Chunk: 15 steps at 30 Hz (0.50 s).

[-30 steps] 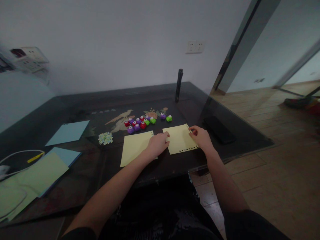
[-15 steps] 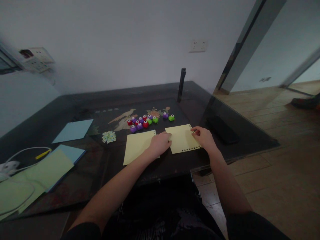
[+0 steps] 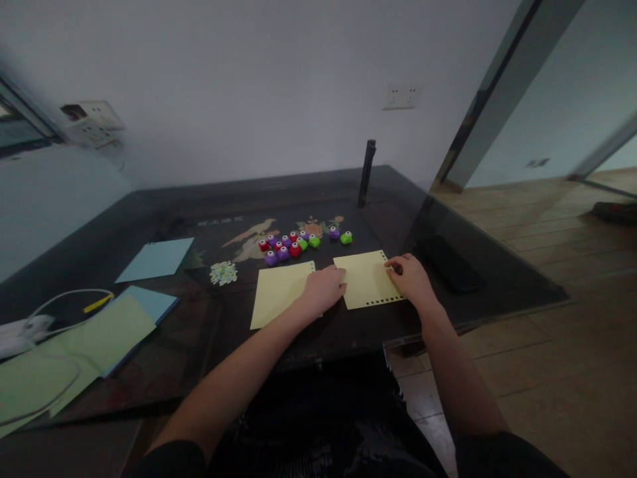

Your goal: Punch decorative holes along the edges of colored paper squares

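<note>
- We see the dark tabletop (image 3: 149, 199) carrying everything: two pale yellow sheets near its front edge, a cluster of small paper punches (image 3: 293, 244) behind them, and a little heap of punched confetti (image 3: 223, 273) to their left.
- The right yellow sheet (image 3: 365, 282) already has a row of holes along its near and right edges, so we judge its edging well along; the left yellow sheet (image 3: 279, 302) shows holes only at its far right edge, with most of its border plain.
- Our left hand (image 3: 326, 289) lies flat across the gap, touching both sheets, fingers together and pressing down, gripping nothing.
- Our right hand (image 3: 412, 279) rests on the right sheet's right edge, fingers curled; we cannot tell whether they pinch the paper or a small punch.
- Blue sheets (image 3: 155, 259) and a green sheet (image 3: 94, 345) lie untouched well to the left.
- Compared with a second ago, both hands keep their places on the sheets; only our view has shifted slightly, and the right sheet sits marginally squarer.
</note>
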Tool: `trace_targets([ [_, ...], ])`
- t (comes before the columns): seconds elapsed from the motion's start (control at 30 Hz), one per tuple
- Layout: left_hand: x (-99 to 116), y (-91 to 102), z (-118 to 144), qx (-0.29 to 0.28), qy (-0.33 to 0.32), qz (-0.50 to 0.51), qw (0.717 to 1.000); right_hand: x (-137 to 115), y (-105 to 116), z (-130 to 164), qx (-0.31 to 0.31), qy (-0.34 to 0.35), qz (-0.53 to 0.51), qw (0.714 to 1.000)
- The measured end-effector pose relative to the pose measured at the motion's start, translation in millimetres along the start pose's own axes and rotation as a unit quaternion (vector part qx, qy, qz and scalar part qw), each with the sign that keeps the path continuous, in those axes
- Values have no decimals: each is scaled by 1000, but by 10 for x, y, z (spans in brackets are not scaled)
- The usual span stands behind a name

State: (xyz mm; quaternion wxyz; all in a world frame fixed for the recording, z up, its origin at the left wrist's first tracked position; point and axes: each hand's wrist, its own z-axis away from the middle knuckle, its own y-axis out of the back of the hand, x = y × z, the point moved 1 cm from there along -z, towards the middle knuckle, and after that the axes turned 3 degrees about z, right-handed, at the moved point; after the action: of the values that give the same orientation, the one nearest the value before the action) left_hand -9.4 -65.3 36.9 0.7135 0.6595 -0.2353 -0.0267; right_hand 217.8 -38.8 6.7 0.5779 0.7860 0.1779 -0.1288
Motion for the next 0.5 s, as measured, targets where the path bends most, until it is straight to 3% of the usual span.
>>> trace_targets([
  [0.13, 34, 197, 47, 30, -22, 13, 999, 39, -30, -16, -1, 10, -1, 1000],
  [0.23, -66, 403, 131, 72, -45, 61, 995, 56, -51, -20, 3, 18, 6, 1000],
  [0.37, -545, 562, 295, 119, -31, 105, 987, 51, -30, -5, 13, 24, 9, 1000],
  [0.5, -1185, 549, 456, 154, 18, 90, 984, -73, 85, -19, 57, 4, -6, 998],
])
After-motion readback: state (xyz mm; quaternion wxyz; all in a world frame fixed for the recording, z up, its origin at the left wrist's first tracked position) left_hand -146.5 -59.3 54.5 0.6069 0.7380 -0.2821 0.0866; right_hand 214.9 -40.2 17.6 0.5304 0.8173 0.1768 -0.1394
